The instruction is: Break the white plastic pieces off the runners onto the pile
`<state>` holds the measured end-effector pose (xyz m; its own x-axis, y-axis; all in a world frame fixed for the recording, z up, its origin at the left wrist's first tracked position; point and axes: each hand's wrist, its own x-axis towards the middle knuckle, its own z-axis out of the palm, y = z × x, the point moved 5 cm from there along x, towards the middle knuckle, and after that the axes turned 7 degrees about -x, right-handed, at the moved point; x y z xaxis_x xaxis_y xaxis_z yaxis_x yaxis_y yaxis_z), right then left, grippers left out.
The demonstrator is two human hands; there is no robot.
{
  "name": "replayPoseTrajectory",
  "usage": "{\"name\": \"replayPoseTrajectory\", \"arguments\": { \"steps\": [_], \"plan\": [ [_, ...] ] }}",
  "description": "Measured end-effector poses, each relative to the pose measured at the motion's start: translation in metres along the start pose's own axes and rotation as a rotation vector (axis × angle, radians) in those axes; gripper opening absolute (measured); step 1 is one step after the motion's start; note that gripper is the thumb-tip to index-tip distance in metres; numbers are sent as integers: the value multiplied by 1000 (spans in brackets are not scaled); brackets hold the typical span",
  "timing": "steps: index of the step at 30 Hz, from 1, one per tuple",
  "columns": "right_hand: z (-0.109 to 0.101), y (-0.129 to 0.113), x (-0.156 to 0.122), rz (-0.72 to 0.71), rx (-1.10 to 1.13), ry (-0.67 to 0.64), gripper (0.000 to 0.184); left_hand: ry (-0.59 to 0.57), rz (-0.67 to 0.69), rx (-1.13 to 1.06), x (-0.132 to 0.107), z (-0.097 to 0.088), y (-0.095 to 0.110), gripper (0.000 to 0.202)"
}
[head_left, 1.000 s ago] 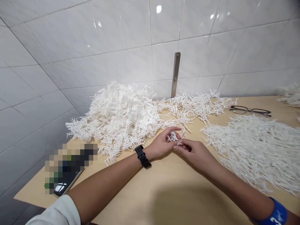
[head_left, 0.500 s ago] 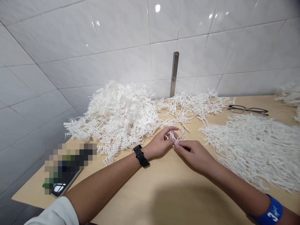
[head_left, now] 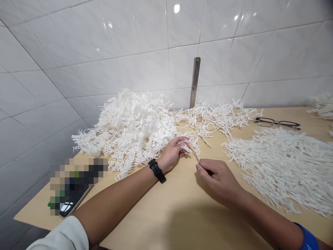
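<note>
Looking down at a pale wood table (head_left: 182, 194) covered in white bristly plastic sprigs (head_left: 145, 139), fwiw. Biggest lot is a tall tangled heap (head_left: 127, 132) on the left, up against the tiled wall (head_left: 130, 34), w/ a thinner straggly band (head_left: 215, 118) running right from it, just under a metal wall strip (head_left: 195, 81). Right side has a flatter mat (head_left: 281, 166), strands lying roughly the same way, plus another clump (head_left: 322, 107) at the far edge. So as things lie rn, loads are still heaped up and a good chunk is spread flat.

Left hand (head_left: 173, 154) sits right at the heap's edge, grip narrow, fingers curled round a small tuft (head_left: 185, 147), which is the bit in play here. Right hand (head_left: 218, 180) is apart from it on the table, fingers curled in, thumb and index pressed together, so grip's closed. No sprig visible in it tho, and something tiny could be hidden, can't tell.

Also around: black watch (head_left: 156, 171) on the left wrist, blue wristband (head_left: 308, 241) on the right, glasses (head_left: 277, 122) near the back edge, and a phone (head_left: 69, 205), partly blurred, bottom left.
</note>
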<state>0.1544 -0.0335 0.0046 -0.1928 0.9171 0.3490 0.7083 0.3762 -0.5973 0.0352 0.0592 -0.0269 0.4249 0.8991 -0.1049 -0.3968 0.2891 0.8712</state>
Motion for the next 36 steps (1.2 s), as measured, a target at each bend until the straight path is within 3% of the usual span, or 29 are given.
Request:
{"name": "replayPoseTrajectory", "arguments": {
  "steps": [5,8,13,18,24,31,36],
  "plan": [
    [4,16,3,189,-27,-114,44,-166,10,117,-5,7,0,31],
    [2,28,5,310,-31,-92,48,-226,10,197,-9,10,0,39],
    [4,27,6,251,4,-111,43,-254,55,406,-12,14,5,45],
    [9,26,6,184,-27,-131,36,-306,43,282,-14,17,5,44],
    [9,19,4,132,-7,-157,29,-176,29,98,-8,10,1,26],
    [4,6,2,-78,-34,-116,35,-128,62,234,-12,15,3,17],
    [10,-19,-9,-265,46,-186,35,80,55,70,2,-1,2,17]
  ]
}}
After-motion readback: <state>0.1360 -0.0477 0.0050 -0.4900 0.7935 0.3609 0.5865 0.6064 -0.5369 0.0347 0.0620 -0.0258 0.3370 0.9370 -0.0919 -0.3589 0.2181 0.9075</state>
